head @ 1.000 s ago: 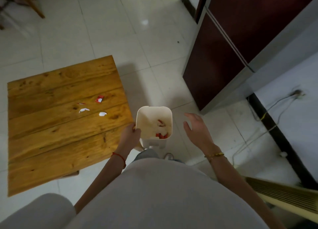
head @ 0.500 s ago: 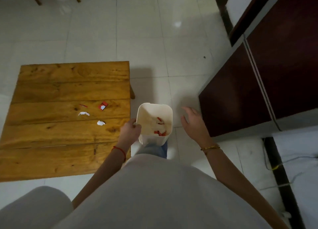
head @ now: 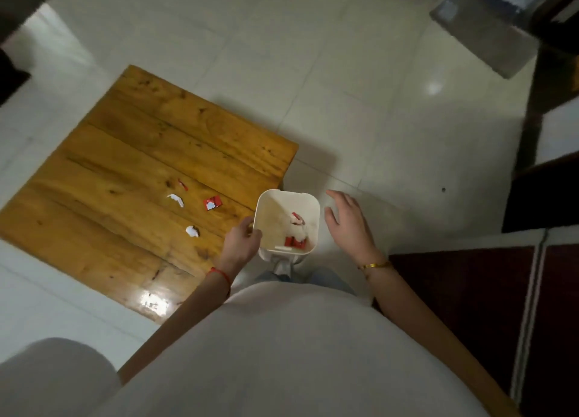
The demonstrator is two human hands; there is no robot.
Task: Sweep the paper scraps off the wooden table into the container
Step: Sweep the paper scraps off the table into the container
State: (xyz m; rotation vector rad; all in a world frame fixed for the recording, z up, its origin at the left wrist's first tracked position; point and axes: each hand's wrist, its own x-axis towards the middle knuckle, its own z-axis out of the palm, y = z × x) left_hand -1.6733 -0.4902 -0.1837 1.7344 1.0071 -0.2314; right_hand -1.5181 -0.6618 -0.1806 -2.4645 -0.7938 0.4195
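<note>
Over the last second my view has swung round, so the wooden bench [head: 150, 203] now sits skewed, but my grip has not changed: my left hand [head: 241, 244] still has its fingers [head: 250, 225] curled over the near-left rim of the white container [head: 286, 222], held just off the bench's right edge. My right hand [head: 347, 222] hovers beside it, fingers spread, holding nothing. So I judge no sweeping has begun. Four paper scraps [head: 192, 231] still lie on the bench left of the container: two white, one red-and-white square, one thin red sliver. Some red and white pieces already lie inside.
</note>
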